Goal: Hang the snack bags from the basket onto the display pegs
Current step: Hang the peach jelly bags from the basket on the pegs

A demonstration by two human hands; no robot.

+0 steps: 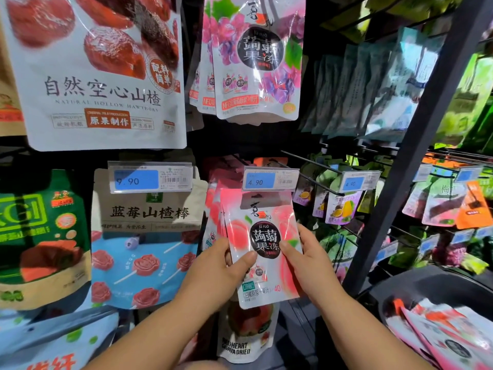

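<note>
Left hand (218, 265) and right hand (306, 263) pinch the glossy pink peach-printed jelly pouch (266, 289) by its sides, top just under the blue price tag (270, 180); probably light, floppy, slick, so grip higher

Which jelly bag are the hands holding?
The pink peach bag under the 4.90 tag, pinched by left hand and right hand; the purple bag hangs higher, untouched.

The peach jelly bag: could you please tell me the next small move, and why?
Probably ease the peach jelly bag back under the 4.90 price tag, toward the matching pink bags. The left hand and right hand grip its sides and its top is behind the tag; whether the hole is threaded is hidden.
</note>
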